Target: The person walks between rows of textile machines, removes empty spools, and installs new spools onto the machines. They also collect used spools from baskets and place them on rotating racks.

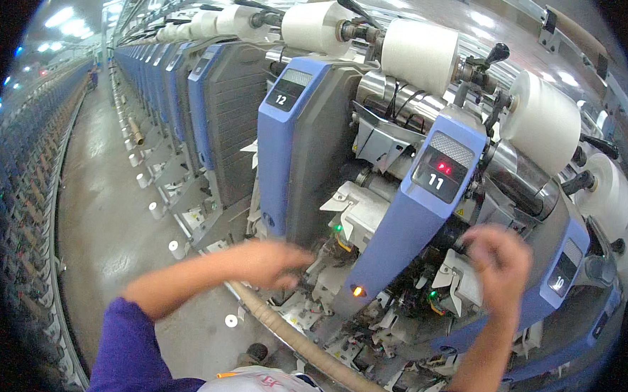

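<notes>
Floor of the aisle: left of the left hand, well apart from it. Left hand: fingers directed right, partly bent and blurred by motion; whether the grip is released or closed on anything cannot be told. Left blue housing: upright, above the left hand. Left yarn package: white, mounted on its holder, far above the same hand. Tan tube: slopes from just below the left hand down to the right. Left metal plate: above and right of the left fingertips, with a green lamp lit at its lower edge. Central blue housing: tilted, between both hands; red display and orange lamp lit. Middle yarn package: white, above the space between the hands. Right metal plate: just left of and below the right hand. Right hand: raised, fingers curled, blurred; grip state and contact cannot be told. Right yarn package: white, above the right hand. Right blue housing: right of that hand.
</notes>
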{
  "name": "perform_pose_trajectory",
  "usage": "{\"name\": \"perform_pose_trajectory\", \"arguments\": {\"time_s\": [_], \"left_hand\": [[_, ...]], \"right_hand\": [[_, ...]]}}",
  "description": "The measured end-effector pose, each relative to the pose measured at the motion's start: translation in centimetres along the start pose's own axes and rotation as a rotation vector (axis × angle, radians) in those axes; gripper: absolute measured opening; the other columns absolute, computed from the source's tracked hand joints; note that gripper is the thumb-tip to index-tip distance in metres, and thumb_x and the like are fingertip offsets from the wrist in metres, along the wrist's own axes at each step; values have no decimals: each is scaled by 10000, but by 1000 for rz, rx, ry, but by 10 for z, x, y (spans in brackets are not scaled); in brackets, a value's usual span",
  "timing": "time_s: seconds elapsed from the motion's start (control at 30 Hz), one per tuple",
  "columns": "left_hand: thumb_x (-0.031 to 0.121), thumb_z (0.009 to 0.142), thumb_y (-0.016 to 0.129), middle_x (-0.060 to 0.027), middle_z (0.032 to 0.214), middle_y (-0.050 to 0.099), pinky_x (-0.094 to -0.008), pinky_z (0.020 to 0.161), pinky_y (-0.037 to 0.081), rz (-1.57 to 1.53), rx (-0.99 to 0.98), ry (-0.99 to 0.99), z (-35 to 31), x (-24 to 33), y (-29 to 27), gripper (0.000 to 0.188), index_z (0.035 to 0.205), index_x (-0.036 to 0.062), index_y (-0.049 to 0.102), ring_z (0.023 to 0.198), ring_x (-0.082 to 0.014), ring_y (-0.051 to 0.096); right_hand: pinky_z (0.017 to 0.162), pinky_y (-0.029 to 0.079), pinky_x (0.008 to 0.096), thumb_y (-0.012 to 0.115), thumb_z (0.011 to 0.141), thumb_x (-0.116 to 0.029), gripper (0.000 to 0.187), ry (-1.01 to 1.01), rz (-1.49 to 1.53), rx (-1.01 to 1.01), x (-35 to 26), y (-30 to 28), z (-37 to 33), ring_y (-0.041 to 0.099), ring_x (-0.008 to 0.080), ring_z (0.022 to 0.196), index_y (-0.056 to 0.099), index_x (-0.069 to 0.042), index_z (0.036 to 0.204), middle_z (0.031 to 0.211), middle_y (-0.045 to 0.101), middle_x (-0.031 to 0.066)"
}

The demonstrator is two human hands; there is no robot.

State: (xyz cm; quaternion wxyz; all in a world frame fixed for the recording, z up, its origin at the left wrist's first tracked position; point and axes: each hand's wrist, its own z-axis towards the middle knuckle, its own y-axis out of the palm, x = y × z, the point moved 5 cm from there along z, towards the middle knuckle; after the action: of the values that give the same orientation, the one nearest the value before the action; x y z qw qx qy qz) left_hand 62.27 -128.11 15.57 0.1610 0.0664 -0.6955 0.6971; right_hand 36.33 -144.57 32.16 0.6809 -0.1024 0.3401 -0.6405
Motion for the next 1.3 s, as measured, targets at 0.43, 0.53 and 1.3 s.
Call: {"name": "perform_pose_trajectory", "arguments": {"time_s": [0.43, 0.53, 1.3], "left_hand": [[371, 789, 629, -211, 1411, 305, -476, 1025, 294, 772, 835, -48, 246, -52, -303, 753, 1361, 16, 291, 1241, -354, 399], [435, 792, 611, -208, 1408, 312, -475, 1013, 312, 737, 898, -21, 268, -64, -324, 772, 1365, 29, 293, 1237, -330, 411], [229, 832, 528, -146, 825, 667, -361, 716, 490, -78, 1101, 77, 286, -57, -367, 261, 782, 12, 664, 769, -256, 640]], "right_hand": [[762, 482, 364, 511, 868, -257, 353, 229, -595, 212, 86, -34, 286, 645, 297, 795, 564, 14, 1088, 940, 636, 212], [629, 498, 342, 490, 871, -226, 297, 225, -526, 267, 95, -33, 295, 646, 237, 598, 573, 16, 1022, 838, 634, 181], [425, 443, 283, 483, 887, -242, 231, 251, -457, 282, 107, -37, 307, 616, 187, 528, 514, -41, 998, 815, 569, 98]]}}
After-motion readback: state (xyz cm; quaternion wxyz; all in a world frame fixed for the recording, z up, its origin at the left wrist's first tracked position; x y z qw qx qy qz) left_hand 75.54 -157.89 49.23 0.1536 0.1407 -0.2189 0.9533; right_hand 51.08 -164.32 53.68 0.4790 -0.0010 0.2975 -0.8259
